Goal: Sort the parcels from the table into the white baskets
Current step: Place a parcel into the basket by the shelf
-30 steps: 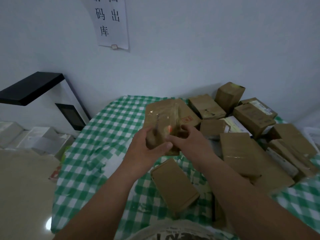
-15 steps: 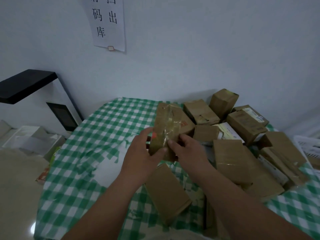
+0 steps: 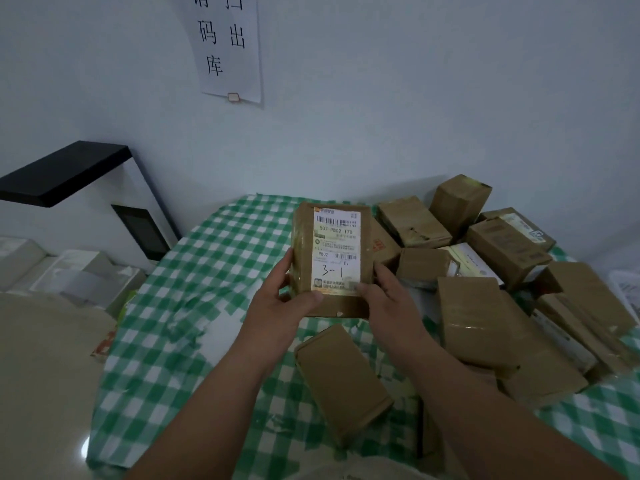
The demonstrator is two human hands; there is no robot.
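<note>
The held parcel [image 3: 330,261] bears a label [image 3: 336,249] reading "507-P802 T70", "P802" and handwritten "3-1". The far wall sign [image 3: 227,46] shows 码, 出, 库.

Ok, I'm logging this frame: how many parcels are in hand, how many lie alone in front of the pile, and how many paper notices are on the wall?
held parcel, gripped by left hand and right hand: 1
lone parcel nearest the camera: 1
wall notice: 1
Total: 3

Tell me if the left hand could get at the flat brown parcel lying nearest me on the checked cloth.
Probably yes, but not right away. The flat parcel lies bare just below the left hand with nothing stacked on it. That hand is busy, though, gripping the labelled parcel together with the right hand.
</note>
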